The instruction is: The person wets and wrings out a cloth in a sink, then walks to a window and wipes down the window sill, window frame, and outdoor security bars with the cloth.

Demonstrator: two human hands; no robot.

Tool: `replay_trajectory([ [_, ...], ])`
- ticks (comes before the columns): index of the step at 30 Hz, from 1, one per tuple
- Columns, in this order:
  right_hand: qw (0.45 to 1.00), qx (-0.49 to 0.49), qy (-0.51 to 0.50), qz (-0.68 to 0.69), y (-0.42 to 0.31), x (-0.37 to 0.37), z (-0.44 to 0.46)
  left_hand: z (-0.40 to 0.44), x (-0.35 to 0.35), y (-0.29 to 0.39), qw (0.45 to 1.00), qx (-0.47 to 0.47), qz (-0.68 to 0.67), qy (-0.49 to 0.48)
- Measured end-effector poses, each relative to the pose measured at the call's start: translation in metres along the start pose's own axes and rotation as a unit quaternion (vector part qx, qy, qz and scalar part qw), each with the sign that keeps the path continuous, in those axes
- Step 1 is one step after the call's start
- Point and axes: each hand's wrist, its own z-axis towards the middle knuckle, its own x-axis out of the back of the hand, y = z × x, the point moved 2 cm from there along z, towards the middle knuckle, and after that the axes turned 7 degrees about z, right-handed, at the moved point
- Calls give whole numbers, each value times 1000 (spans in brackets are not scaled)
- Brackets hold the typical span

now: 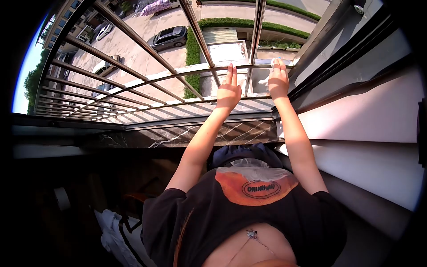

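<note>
My left hand [229, 91] reaches to the shiny horizontal rail [178, 71] of a metal window grille, its visible fingers stretched out close together and their tips at the rail. Further right, my right hand [278, 80] is at the same rail near its right end, fingers also extended upward. A small white patch [264, 82] shows just left of the right hand; I cannot tell what it is. Nothing is visibly gripped in either hand. Both forearms pass over the dark marble sill [178, 134].
Metal bars [195, 31] rise above the rail. Black window frames [342, 58] and a pale wall panel [369, 109] stand at the right. Outside, far below, are a dark car [169, 38] and hedges [193, 58]. White fabric [109, 227] lies at the lower left.
</note>
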Motion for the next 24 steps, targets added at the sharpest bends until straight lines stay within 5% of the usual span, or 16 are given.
replay_trajectory([
  [5,996,-11,-64,59,-58,-15,-12,-1,3,0,1000,2,-23,4],
  [8,974,5,-67,217,-41,-8,-12,-2,6,2,996,-6,-69,50],
  [12,938,-46,45,340,-39,13,-34,-18,18,15,959,65,-277,-18],
  [15,956,37,55,285,-61,26,-49,-36,8,20,798,236,-534,-148],
  [18,958,72,35,275,-80,19,-48,-44,5,33,539,331,-772,-57],
  [21,955,126,8,267,-93,6,-36,-29,14,28,442,323,-836,-39],
  [24,977,168,30,127,-92,-8,-22,-15,12,24,517,301,-798,-70],
])
